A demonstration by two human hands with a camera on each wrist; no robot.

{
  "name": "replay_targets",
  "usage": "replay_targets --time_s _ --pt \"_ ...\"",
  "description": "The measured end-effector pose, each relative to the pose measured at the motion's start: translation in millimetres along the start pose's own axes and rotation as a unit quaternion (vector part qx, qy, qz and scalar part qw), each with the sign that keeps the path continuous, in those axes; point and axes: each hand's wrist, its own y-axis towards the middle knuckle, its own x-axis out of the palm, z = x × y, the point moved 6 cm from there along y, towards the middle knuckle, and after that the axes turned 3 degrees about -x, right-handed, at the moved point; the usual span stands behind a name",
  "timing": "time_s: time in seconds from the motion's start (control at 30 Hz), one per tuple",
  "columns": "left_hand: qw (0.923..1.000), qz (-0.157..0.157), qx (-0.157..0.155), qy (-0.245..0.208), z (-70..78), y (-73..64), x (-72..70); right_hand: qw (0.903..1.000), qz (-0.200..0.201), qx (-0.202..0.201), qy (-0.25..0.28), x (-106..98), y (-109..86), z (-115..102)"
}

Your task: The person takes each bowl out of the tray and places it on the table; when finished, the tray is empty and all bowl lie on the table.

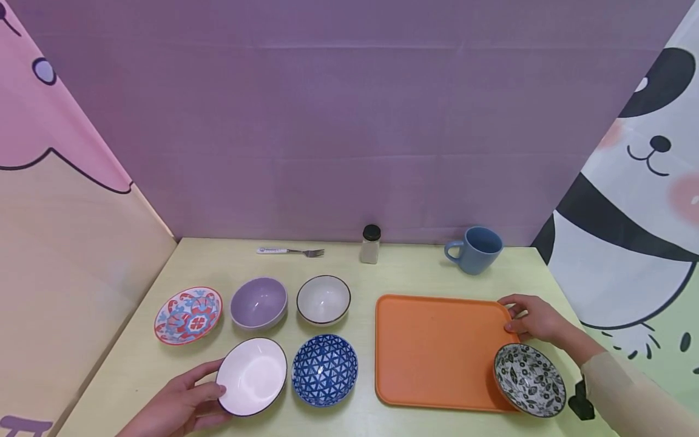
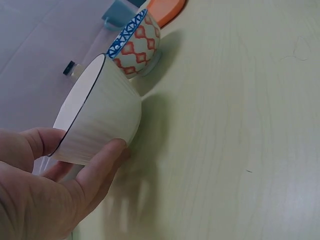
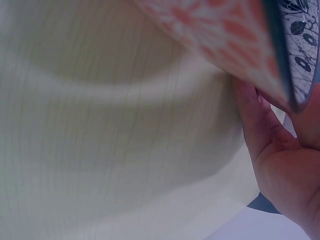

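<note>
My left hand (image 1: 185, 397) grips a white bowl with a dark rim (image 1: 252, 377), thumb at its rim and fingers against its ribbed outer wall in the left wrist view. Close to its right is a blue patterned bowl (image 1: 324, 370), its outside orange and white. At the far right corner of an orange tray (image 1: 437, 352), my right hand (image 1: 537, 318) holds the edge between thumb and fingers. A bowl with a black-and-white leaf pattern (image 1: 530, 380) overlaps the tray's near right corner in the head view. In the right wrist view, that bowl (image 3: 215, 35) hides my fingertips.
Behind the held bowl stand a purple bowl (image 1: 259, 303) and a white bowl with a brown rim (image 1: 324, 300). A red-and-blue patterned plate (image 1: 188, 315) lies at left. Along the back are a fork (image 1: 289, 251), a black-capped jar (image 1: 370, 244) and a blue mug (image 1: 476, 250).
</note>
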Motion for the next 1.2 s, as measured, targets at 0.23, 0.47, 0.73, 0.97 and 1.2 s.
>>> replay_targets --time_s 0.23,0.47,0.73,0.97,1.2 --pt "1.0 -0.001 -0.004 -0.002 -4.0 1.7 0.1 1.0 0.002 0.002 0.001 0.6 0.3 2.3" --pt "0.9999 0.005 -0.012 0.005 -2.7 2.1 -0.6 1.0 0.004 0.002 0.001 -0.4 0.0 3.0" --pt "0.9998 0.002 -0.017 0.005 -3.1 2.7 -0.7 1.0 0.002 0.0 -0.003 -2.1 1.1 4.6" --pt "0.9995 0.001 -0.019 0.024 1.1 3.3 -0.5 1.0 0.0 -0.004 0.003 -0.9 0.4 1.8" --pt "0.9981 0.011 -0.021 0.056 5.6 2.7 -0.5 1.0 0.0 -0.002 -0.004 -1.8 -1.2 -2.9"
